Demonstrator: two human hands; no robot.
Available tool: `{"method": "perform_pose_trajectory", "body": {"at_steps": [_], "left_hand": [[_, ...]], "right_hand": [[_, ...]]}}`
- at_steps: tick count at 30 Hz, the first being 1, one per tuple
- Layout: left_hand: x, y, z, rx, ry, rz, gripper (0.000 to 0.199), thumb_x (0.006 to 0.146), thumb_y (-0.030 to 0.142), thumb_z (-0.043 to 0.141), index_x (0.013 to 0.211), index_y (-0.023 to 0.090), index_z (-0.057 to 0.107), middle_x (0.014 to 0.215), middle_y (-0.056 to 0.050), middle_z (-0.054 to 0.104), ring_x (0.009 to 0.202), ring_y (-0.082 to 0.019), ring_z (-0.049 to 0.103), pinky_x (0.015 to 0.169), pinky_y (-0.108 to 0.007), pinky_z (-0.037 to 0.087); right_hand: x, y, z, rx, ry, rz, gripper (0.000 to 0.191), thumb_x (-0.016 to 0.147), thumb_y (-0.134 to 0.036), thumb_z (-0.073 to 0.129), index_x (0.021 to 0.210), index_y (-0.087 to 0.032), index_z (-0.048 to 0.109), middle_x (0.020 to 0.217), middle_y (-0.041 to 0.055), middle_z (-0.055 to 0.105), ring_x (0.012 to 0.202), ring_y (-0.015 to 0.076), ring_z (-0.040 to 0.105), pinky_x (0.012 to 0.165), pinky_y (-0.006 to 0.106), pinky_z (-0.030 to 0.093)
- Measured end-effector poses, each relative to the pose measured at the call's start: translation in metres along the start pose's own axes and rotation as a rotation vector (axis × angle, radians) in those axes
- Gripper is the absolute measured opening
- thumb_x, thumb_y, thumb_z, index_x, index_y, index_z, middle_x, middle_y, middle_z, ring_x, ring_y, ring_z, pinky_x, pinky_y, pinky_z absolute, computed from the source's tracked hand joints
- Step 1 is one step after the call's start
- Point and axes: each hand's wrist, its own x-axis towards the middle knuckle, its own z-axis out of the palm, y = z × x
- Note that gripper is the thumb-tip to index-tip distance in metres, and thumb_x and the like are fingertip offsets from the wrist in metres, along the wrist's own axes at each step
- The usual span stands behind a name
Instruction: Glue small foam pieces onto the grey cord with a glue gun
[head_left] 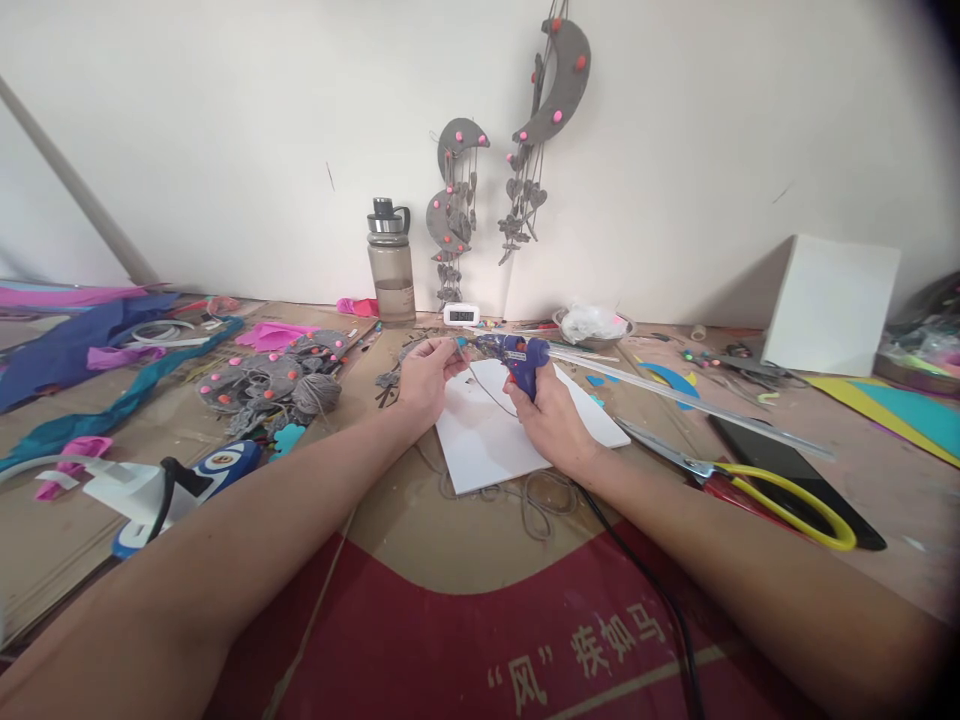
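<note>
My right hand (pixel 551 415) is wrapped round the grip of a blue hot glue gun (pixel 529 362), with a long clear glue stick (pixel 675 398) running out of its back. Its nozzle points left at my left hand (pixel 429 380), whose fingers are pinched together. Grey yarn (pixel 491 397) hangs from those fingertips, beside a small blue-green piece (pixel 461 342) at the nozzle. My fingers partly hide what is in the pinch. Below both hands lies a white sheet (pixel 480 445), with loose yarn along its near edge.
Grey moon ornaments with pompoms (pixel 277 370) and a power strip (pixel 225 465) lie left. Yellow-handled scissors (pixel 787 490) rest over a black tablet or phone (pixel 810 480) at right. A water bottle (pixel 392 270) and small digital clock (pixel 461 315) stand behind. The gun's black cord (pixel 652 575) runs toward me.
</note>
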Motion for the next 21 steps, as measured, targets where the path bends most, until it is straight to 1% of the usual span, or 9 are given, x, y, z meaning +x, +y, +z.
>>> {"method": "perform_pose_trajectory", "body": {"at_steps": [5, 14, 21], "left_hand": [[0.0007, -0.0012, -0.0002, 0.011, 0.004, -0.004, 0.018, 0.064, 0.022, 0.073, 0.069, 0.014, 0.058, 0.065, -0.003, 0.065, 0.062, -0.013, 0.063, 0.062, -0.026, 0.05], [0.0001, -0.001, -0.0004, 0.013, 0.001, 0.006, 0.017, 0.065, 0.022, 0.073, 0.069, 0.014, 0.058, 0.066, -0.004, 0.065, 0.063, -0.013, 0.063, 0.064, -0.027, 0.051], [-0.0006, -0.0023, 0.0003, 0.032, -0.021, -0.011, 0.02, 0.063, 0.023, 0.075, 0.068, 0.014, 0.058, 0.064, -0.002, 0.064, 0.062, -0.013, 0.064, 0.066, -0.028, 0.052]], "right_hand": [[-0.0007, -0.002, -0.0001, -0.013, 0.013, -0.01, 0.024, 0.086, -0.035, 0.044, 0.102, -0.018, 0.047, 0.093, 0.0124, 0.065, 0.078, 0.0236, 0.059, 0.071, 0.036, 0.044], [-0.0008, -0.0001, 0.0013, -0.044, 0.029, -0.021, 0.023, 0.086, -0.036, 0.044, 0.1, -0.019, 0.046, 0.09, 0.012, 0.064, 0.075, 0.0237, 0.059, 0.069, 0.037, 0.045], [-0.0012, -0.0041, 0.0006, -0.021, 0.013, -0.011, 0.024, 0.086, -0.035, 0.043, 0.102, -0.018, 0.046, 0.094, 0.013, 0.064, 0.083, 0.0252, 0.059, 0.073, 0.038, 0.045]]}}
